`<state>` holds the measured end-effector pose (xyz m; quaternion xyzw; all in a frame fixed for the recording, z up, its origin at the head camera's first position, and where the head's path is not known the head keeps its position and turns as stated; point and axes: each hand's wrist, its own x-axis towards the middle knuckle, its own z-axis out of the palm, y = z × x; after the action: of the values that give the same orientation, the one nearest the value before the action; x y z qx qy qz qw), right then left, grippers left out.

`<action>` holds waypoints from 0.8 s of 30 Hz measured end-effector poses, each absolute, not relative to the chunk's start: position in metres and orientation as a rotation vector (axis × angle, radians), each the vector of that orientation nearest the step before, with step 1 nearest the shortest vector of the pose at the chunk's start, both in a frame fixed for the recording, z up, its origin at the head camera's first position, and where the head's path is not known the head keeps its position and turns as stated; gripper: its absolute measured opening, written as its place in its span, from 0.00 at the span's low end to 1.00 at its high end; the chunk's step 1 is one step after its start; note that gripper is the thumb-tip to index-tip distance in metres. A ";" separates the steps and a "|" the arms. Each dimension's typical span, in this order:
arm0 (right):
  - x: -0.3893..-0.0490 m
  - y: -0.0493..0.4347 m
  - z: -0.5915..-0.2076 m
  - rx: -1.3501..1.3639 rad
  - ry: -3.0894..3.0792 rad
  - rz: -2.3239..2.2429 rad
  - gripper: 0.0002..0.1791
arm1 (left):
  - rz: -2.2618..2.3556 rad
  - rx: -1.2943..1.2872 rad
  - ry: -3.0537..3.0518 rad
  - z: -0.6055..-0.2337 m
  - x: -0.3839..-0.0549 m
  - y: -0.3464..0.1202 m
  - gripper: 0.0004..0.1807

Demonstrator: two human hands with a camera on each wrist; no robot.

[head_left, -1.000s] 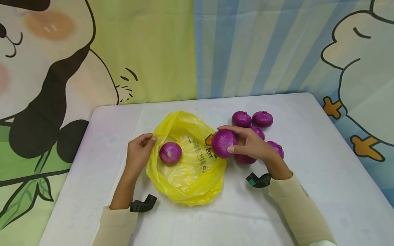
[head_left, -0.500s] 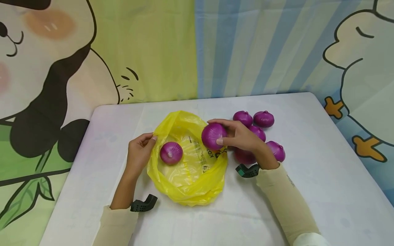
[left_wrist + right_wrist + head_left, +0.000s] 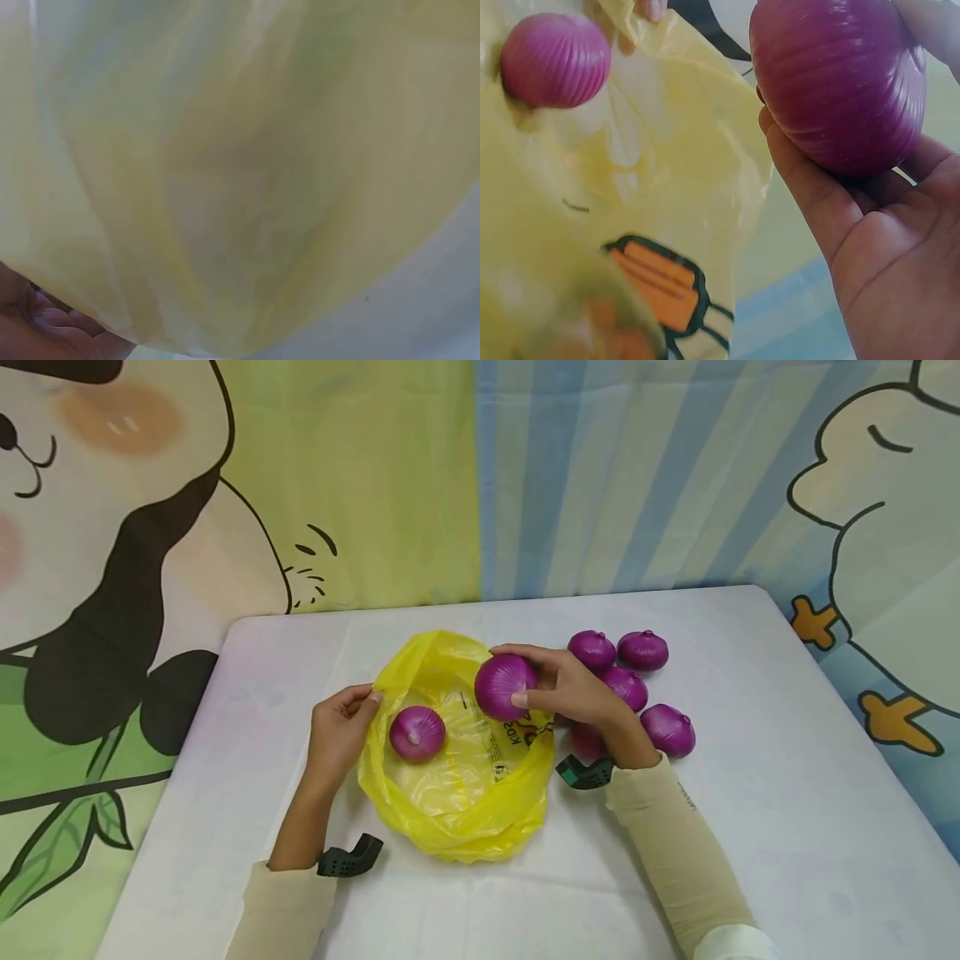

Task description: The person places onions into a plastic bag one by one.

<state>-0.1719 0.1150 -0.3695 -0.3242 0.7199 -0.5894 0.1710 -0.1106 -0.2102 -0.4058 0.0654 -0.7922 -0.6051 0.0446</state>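
Note:
A yellow plastic bag (image 3: 442,827) lies on the table with its mouth spread wide. My left hand (image 3: 341,731) pinches the bag's left rim between thumb and fingers. One purple onion (image 3: 417,734) sits inside, toward the left. Over the right part of the bag's mouth, my right hand (image 3: 573,689) holds a second purple onion (image 3: 504,687), thumb in front and fingers behind. The right wrist view shows this held onion (image 3: 836,82) close up, cradled by the fingers. Bag plastic (image 3: 225,180) fills most of the left wrist view, with part of the left hand (image 3: 56,330) at its lower corner.
Several more purple onions (image 3: 667,730) lie grouped right of the bag, one partly hidden behind the right wrist. The white-covered table (image 3: 810,827) extends to either side. A cartoon-printed backdrop (image 3: 375,485) hangs behind it. Black wrist devices (image 3: 350,857) sit on both forearms.
My right hand has carried the held onion leftward and a little toward the far side, from the bag's right edge to over its opening. The left hand keeps its hold on the rim.

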 end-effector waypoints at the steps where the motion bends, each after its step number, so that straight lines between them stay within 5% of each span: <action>1: -0.173 0.113 -0.369 -0.931 2.028 -1.684 0.36 | -1.847 0.199 -2.421 -0.406 -0.111 -0.211 0.20; 24: -0.191 0.065 -0.378 -1.039 1.770 -1.840 0.34 | -1.845 0.183 -2.405 -0.407 -0.112 -0.212 0.19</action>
<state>-0.1907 0.0648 -0.3785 -0.3700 0.6302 -0.6552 0.1913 -0.1119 -0.2118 -0.4071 0.0603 -0.7909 -0.6067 0.0522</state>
